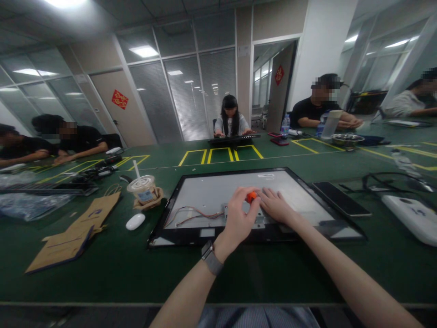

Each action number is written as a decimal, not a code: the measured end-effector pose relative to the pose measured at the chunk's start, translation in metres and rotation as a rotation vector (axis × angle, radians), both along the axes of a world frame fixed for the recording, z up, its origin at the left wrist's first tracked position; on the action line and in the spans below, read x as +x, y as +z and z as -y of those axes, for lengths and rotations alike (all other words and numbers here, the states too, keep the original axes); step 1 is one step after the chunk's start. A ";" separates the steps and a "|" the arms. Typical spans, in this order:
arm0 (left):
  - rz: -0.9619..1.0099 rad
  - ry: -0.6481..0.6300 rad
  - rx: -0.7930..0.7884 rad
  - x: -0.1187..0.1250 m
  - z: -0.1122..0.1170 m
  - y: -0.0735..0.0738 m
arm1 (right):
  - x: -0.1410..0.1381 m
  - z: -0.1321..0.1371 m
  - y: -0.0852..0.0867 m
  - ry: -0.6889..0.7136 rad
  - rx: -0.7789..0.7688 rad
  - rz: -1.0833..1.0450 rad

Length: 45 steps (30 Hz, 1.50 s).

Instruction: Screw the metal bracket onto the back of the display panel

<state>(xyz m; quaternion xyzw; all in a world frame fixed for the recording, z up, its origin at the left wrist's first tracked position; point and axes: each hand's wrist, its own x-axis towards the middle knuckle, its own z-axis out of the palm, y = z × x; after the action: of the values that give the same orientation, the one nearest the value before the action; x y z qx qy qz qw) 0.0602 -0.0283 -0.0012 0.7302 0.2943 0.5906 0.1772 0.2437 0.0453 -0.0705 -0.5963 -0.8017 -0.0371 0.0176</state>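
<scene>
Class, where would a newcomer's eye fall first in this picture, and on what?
Probably on the bright orange object pinched in the left hand, over the large flat panel. The right hand rests on the panel beside it. Further off, yellow outlines stand out on the green table.

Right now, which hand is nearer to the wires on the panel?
Left. The left hand is just right of the wires, holding an orange piece; the right hand is spread over the panel, farther right of them.
</scene>
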 end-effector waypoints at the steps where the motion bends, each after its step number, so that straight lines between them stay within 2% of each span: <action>1: 0.000 -0.004 0.000 0.000 0.000 0.000 | 0.000 0.000 0.001 -0.007 -0.002 0.002; 15: -0.002 -0.012 -0.014 0.000 0.001 0.001 | 0.001 -0.001 -0.002 -0.017 0.009 -0.008; 24: 0.000 -0.018 -0.018 0.000 0.002 0.002 | -0.001 0.002 0.002 -0.022 0.002 0.008; 35: -0.007 -0.009 0.009 0.000 0.001 0.000 | 0.001 -0.003 -0.005 -0.011 0.012 -0.017; 45: -0.016 -0.007 0.006 0.000 0.002 0.001 | -0.002 0.003 0.006 -0.029 -0.032 0.004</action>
<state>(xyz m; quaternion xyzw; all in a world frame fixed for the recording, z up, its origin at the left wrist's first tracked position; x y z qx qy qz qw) 0.0600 -0.0305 0.0000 0.7364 0.2912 0.5852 0.1747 0.2414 0.0423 -0.0644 -0.6082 -0.7934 -0.0256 0.0060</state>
